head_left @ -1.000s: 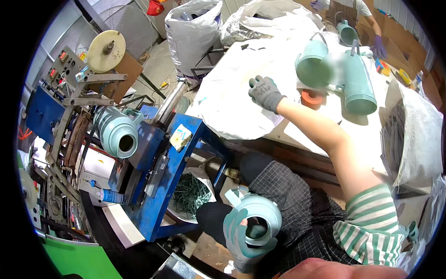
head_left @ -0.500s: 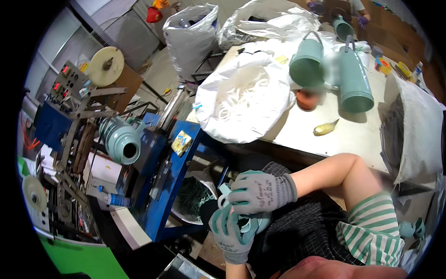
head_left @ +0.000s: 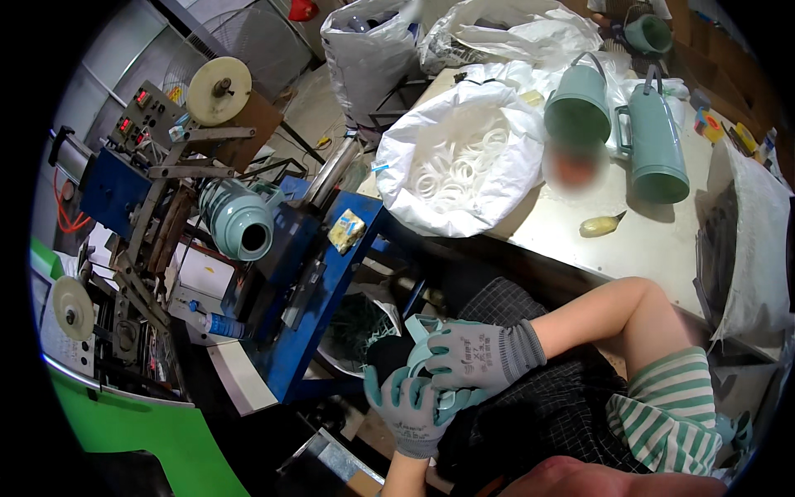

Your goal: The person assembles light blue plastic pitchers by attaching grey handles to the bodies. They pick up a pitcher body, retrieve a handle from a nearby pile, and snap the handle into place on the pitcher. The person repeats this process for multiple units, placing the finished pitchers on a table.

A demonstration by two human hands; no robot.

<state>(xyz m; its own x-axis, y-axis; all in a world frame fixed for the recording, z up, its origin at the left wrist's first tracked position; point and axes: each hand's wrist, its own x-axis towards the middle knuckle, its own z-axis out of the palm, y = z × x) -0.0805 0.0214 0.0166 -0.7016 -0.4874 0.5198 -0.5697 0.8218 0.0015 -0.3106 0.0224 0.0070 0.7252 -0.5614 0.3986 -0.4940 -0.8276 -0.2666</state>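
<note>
My right hand [head_left: 476,352], in a grey glove with green-coated fingers, is closed round a light green plastic part [head_left: 422,327] that has a loop-like end, low in front of my lap. Just below and to the left is my left hand [head_left: 408,412], gloved alike, its fingers curled against the same part. More of the piece shows between the two palms; its full shape is hidden by the gloves. Beneath and beyond the hands stands a bin [head_left: 387,313] of thin green scraps.
At left, a machine holds a light green flask body [head_left: 240,222] beside a blue bench [head_left: 341,263]. On the white table [head_left: 571,244] are a bag of white rings [head_left: 464,170], two green flask bodies [head_left: 660,149] and a small yellowish bulb-shaped thing [head_left: 602,224]. A person works at the far right.
The view has shifted, so the surroundings sit further right and slightly higher. My left hand's fingers have loosened and spread a little; my right hand keeps its grip on the green part.
</note>
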